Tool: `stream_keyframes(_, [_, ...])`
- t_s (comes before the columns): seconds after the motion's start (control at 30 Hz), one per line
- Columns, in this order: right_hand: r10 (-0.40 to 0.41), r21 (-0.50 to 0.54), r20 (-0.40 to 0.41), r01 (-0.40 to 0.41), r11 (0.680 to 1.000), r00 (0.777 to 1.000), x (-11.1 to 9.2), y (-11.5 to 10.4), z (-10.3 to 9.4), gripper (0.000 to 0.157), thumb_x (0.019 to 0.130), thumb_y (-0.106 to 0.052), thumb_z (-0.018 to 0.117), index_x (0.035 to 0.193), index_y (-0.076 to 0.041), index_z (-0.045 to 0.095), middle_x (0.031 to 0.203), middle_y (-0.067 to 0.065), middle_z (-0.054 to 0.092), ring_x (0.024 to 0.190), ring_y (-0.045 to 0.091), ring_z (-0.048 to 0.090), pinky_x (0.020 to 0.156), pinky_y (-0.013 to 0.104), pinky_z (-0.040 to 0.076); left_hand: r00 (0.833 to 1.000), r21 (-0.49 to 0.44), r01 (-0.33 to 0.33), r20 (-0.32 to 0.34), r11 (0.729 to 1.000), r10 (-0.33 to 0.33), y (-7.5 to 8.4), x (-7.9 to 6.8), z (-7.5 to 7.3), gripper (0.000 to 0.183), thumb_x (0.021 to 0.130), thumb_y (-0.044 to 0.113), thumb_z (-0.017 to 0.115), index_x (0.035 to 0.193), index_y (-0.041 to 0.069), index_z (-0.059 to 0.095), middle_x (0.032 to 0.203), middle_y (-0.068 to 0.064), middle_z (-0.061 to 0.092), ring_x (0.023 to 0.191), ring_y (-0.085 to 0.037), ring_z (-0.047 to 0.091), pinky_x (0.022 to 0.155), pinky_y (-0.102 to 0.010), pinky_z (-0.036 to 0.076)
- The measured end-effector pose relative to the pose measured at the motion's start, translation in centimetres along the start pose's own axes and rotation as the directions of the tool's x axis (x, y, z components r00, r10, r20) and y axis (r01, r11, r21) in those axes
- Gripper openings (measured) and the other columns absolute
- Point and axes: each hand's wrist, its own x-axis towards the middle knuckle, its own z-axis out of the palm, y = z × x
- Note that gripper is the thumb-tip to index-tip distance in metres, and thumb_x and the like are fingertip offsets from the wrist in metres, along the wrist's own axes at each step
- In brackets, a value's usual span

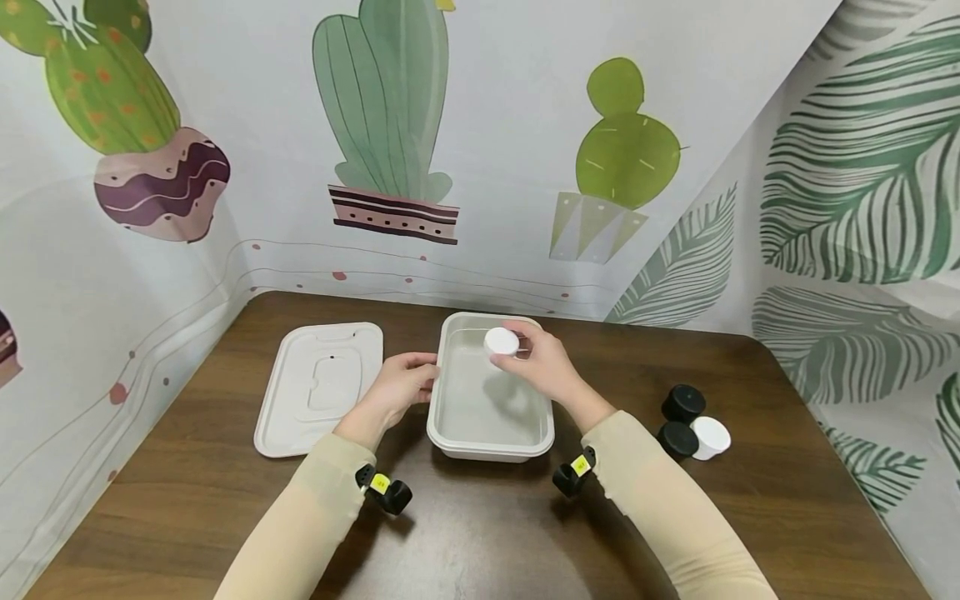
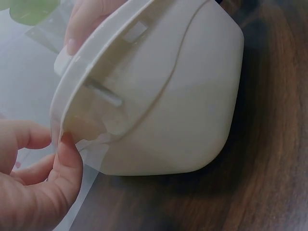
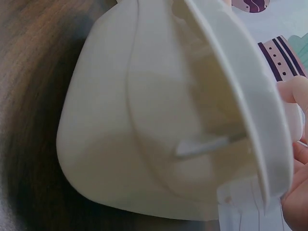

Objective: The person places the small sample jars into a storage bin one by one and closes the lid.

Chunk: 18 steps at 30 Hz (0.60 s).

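A pale plastic container [image 1: 491,452] with a wide rim stands on the table, its open top facing up. At its left edge, my left hand [image 1: 401,386] pinches the rim; the left wrist view shows the thumb and finger [image 2: 70,163] against that rim. My right hand [image 1: 543,360] is above the far part of the container and grips a small white round cap [image 1: 501,341] between thumb and fingers. In the right wrist view, the container's side and rim [image 3: 262,110] partly cover that hand and the cap [image 3: 292,120].
A flat white lid [image 1: 296,417] lies left of the container. Two black round caps [image 1: 683,403] and another white cap [image 1: 711,438] sit close together at the right. Behind the brown wooden table [image 1: 465,533] hangs a printed cloth [image 1: 510,150] with cacti and leaves.
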Motion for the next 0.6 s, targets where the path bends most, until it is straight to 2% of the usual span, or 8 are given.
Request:
stream_keyframes(0.17, [0.016,-0.003,0.005,-0.016,1.000,1.000,0.15,0.18,0.13,0.056,0.077,-0.013,0.076,0.128,0.000,0.054,0.120,0.017,0.059,0.097,0.031,0.064,0.085,0.038,0.054,1.000,-0.008,0.005,0.009,1.000,-0.005,0.03,-0.08,0.30,0.036,0.089,0.003,0.054,0.123,-0.009,0.053,0.112,-0.024,0.058,0.077,-0.018,0.063,0.061,-0.022,0.053])
stream_keyframes(0.33, [0.033,0.000,0.009,-0.033,0.999,0.999,0.28,0.23,0.31,0.057,0.077,-0.012,0.077,0.127,0.001,0.054,0.120,0.018,0.060,0.097,0.031,0.064,0.084,0.036,0.054,1.000,-0.030,0.006,0.013,1.000,-0.006,-0.09,0.05,0.43,0.036,0.088,0.002,0.054,0.123,-0.010,0.053,0.109,-0.023,0.058,0.074,-0.016,0.062,0.060,-0.022,0.053])
stream_keyframes(0.6, [-0.016,0.034,0.030,0.015,0.999,0.999,0.70,0.23,0.69,0.058,0.078,-0.010,0.075,0.128,0.007,0.052,0.118,0.022,0.060,0.095,0.032,0.065,0.083,0.032,0.055,1.000,-0.042,0.004,0.020,0.999,-0.003,-0.14,0.13,0.37,0.037,0.088,0.001,0.054,0.124,-0.010,0.052,0.111,-0.024,0.057,0.076,-0.017,0.063,0.063,-0.024,0.054])
